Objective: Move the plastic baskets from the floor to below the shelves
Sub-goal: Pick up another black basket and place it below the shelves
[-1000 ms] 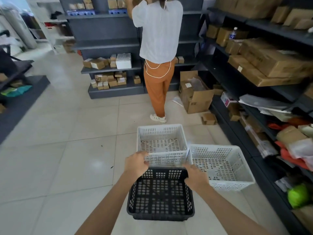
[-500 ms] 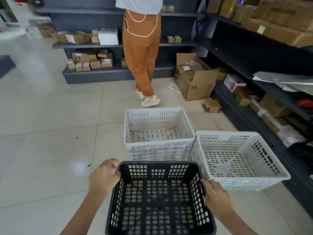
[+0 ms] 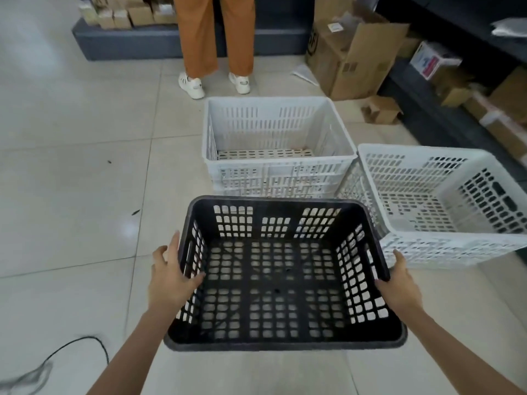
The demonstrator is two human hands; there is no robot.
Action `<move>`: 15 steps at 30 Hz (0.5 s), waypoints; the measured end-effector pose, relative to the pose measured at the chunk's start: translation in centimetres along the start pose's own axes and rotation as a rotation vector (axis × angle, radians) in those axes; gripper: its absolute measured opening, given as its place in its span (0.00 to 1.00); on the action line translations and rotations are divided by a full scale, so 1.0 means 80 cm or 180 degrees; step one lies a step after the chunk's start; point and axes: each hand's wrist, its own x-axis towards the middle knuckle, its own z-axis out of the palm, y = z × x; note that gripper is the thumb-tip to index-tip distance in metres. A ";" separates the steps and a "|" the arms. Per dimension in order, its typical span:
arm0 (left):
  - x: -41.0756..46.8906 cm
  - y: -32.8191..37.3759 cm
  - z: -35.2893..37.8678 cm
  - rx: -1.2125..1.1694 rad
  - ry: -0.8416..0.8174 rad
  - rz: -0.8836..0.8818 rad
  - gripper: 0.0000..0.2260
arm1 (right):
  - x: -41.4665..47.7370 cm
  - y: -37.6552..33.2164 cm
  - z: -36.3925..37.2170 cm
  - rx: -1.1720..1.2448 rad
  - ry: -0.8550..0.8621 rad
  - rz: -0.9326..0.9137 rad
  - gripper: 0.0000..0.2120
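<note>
black basket [image 3: 273, 277] near floor, close in front, held at both side rims | left hand [image 3: 171, 277] grip closed on left rim, right hand [image 3: 399, 283] closed on right rim | could bump white baskets [image 3: 279, 143] just ahead, or snag cord [image 3: 79, 349] on floor | count: 1 black, 2 white, 2 hands, 1 person [image 3: 216, 38] by shelves [image 3: 456, 89]

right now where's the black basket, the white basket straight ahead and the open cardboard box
black basket [image 3: 281, 280], head view, on its perforated floor
white basket straight ahead [image 3: 278, 129], head view, on its far inner wall
open cardboard box [image 3: 343, 71], head view, on its front side panel
</note>
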 end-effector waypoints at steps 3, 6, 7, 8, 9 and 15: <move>0.002 -0.011 0.016 -0.0120 -0.0067 -0.0052 0.49 | 0.015 -0.013 0.016 0.0305 -0.0132 0.0212 0.34; 0.003 -0.024 0.024 -0.0178 -0.0066 -0.0091 0.42 | 0.028 -0.011 0.020 0.0544 -0.0068 0.0076 0.30; 0.005 -0.025 0.023 -0.0154 -0.0028 -0.0200 0.39 | 0.034 -0.010 0.020 0.0677 -0.0054 0.0109 0.30; 0.006 -0.024 0.021 -0.0141 0.0024 -0.0279 0.37 | 0.037 -0.011 0.019 0.0804 -0.0039 0.0153 0.32; 0.004 -0.023 0.017 -0.0119 0.0082 -0.0349 0.36 | 0.036 -0.011 0.017 0.0889 -0.0020 0.0197 0.33; -0.056 -0.010 -0.062 -0.0117 0.0324 -0.0559 0.33 | -0.034 -0.028 -0.021 0.1126 -0.0152 0.0120 0.38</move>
